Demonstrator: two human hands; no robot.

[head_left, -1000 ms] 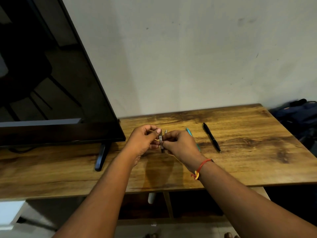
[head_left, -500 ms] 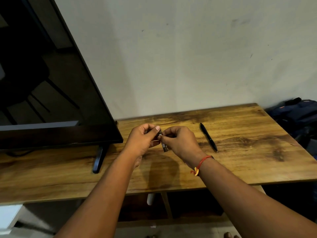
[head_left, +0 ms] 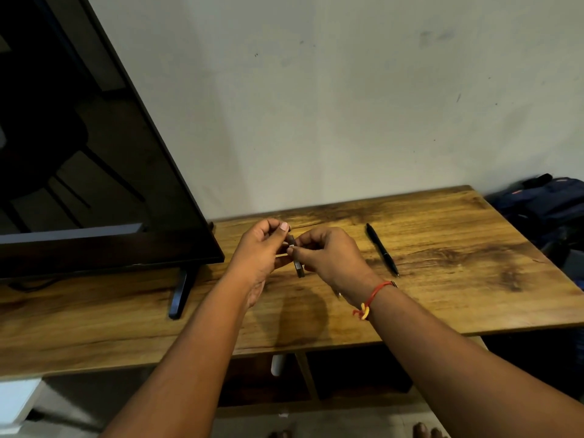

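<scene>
Above the wooden table (head_left: 442, 305), my two hands meet around a small dark stick-like piece (head_left: 298, 267) that stands nearly upright. My left hand (head_left: 260, 251) pinches it near the top, thumb raised. A thin pale strand (head_left: 280, 255) runs from my left fingers to the piece. My right hand (head_left: 330, 257), with a red and yellow thread at the wrist, pinches the piece from the right side. What the piece is stays unclear. A black pen (head_left: 381, 249) lies on the table just right of my right hand.
A large dark TV (head_left: 94, 184) on a black foot (head_left: 180, 295) fills the left side of the table. A dark backpack (head_left: 546, 207) sits beyond the table's right end. The wall stands close behind, and a shelf lies under the table.
My hands stay together on the dark piece, which has tilted slightly. The teal pen seen behind my right hand one second ago is hidden now. The black pen has not moved.
</scene>
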